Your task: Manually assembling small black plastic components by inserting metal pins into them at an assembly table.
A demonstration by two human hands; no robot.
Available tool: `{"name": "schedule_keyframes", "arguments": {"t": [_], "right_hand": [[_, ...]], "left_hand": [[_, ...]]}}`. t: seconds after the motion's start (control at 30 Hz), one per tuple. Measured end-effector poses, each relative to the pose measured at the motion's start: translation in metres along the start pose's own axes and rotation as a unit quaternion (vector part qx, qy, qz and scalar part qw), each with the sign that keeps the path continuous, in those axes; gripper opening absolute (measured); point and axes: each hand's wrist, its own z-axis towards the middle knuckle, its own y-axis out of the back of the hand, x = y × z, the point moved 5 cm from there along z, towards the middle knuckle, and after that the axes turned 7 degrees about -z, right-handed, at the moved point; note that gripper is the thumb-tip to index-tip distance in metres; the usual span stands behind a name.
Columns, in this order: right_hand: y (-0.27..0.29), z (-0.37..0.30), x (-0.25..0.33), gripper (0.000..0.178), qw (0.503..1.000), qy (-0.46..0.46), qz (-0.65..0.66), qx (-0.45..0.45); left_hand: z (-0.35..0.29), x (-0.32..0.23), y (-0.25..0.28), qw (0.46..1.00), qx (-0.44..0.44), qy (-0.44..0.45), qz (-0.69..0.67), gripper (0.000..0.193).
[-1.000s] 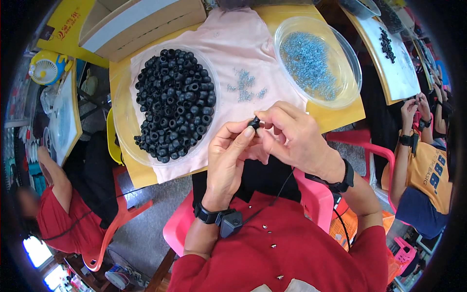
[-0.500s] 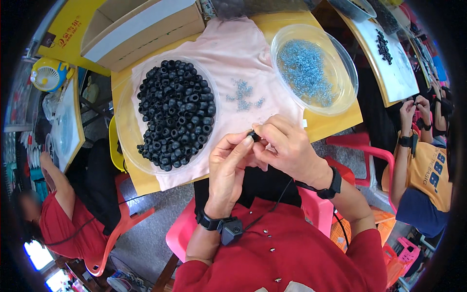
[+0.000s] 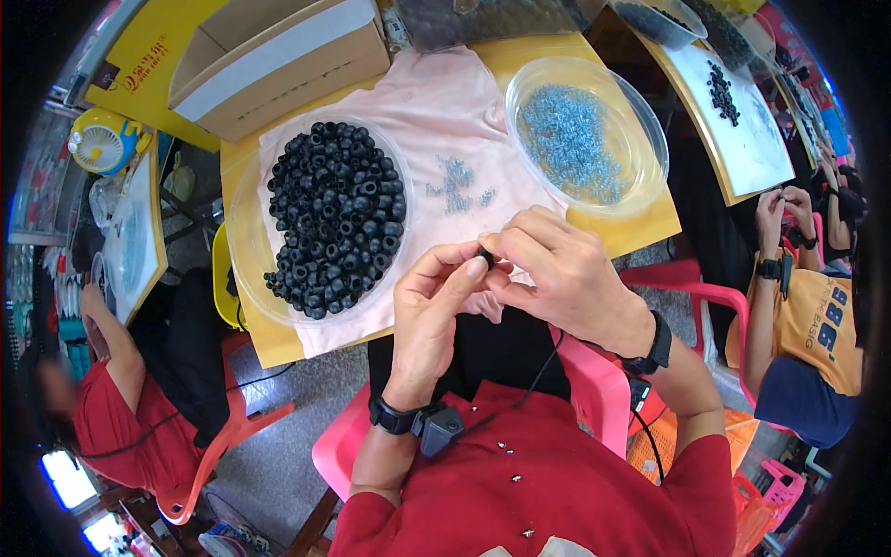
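In front of my chest, over the near edge of the pink cloth, my two hands meet around one small black hollow part (image 3: 484, 257). My left hand (image 3: 429, 311) pinches it between thumb and forefinger. From the other side my right hand (image 3: 560, 269) closes its fingertips on the same part; whether a smaller piece is also between them is hidden. A shallow clear tray (image 3: 243, 243) to the left bears a heap of similar black hollow parts (image 3: 339, 218). At the right, a round clear tub (image 3: 650, 153) holds tiny bluish clear pieces (image 3: 571, 139).
More bluish pieces (image 3: 456, 181) lie loose on the pink cloth (image 3: 436, 111), spread over a yellow table (image 3: 640, 227). An open cardboard box (image 3: 283, 70) stands at the back left. Other people sit at both sides, one in a red sleeve (image 3: 107, 399), another in an orange shirt (image 3: 817, 325).
My hands stay together on the black part. The right hand has turned slightly, and its wrist has shifted a little rightward. The whole view has moved slightly.
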Motion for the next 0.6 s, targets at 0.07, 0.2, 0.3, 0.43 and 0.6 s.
{"name": "schedule_keyframes", "arguments": {"t": [0.07,0.2,0.3,0.43,0.6], "right_hand": [[0.000,-0.002,0.000,0.033,1.000,0.004,-0.005,0.007],[0.002,-0.004,-0.003,0.025,0.999,-0.016,0.006,0.032],[0.005,0.003,0.001,0.044,0.997,-0.017,-0.049,0.055],[-0.001,0.006,0.000,0.050,0.988,0.028,-0.114,0.098],[-0.007,0.005,0.000,0.049,0.981,0.058,-0.149,0.114]], "left_hand": [[0.001,0.001,0.000,1.000,-0.004,0.010,0.011,0.020],[0.000,0.001,-0.004,1.000,-0.011,0.008,0.000,0.019],[-0.001,0.004,-0.004,1.000,0.005,0.015,0.003,0.020],[-0.001,0.005,-0.005,0.999,0.016,0.024,0.029,0.020],[-0.002,0.002,-0.010,0.994,0.041,0.025,0.098,0.023]]}}
